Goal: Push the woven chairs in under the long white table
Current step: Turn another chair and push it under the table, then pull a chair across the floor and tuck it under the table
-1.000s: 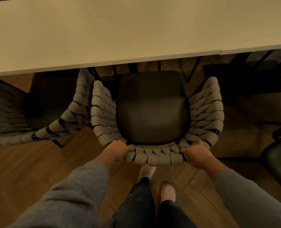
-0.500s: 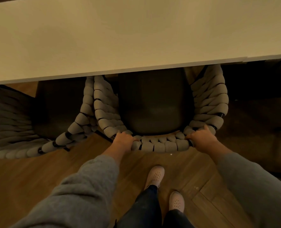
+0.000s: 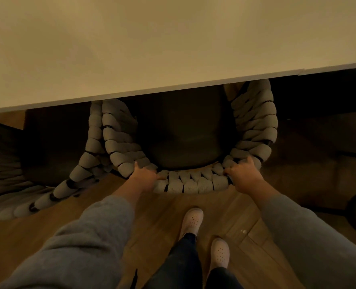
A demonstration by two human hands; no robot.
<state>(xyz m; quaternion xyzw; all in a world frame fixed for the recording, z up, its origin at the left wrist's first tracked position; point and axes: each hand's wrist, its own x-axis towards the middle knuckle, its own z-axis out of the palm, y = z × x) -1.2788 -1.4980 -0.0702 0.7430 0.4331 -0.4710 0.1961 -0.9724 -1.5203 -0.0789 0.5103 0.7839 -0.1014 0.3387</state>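
The person stands at the long white table (image 3: 152,49), both arms in grey sleeves stretched forward. The left hand (image 3: 144,178) grips the top of the woven chair (image 3: 190,185) back, its fingers curled close together over the thick cords. The right hand (image 3: 245,176) holds the same rim further along, fingers hooked over it and one knuckle lifted. The chair's dark seat (image 3: 183,138) is partly under the table edge. A second woven chair (image 3: 85,165) stands touching it on the left, over the wooden floor (image 3: 162,215).
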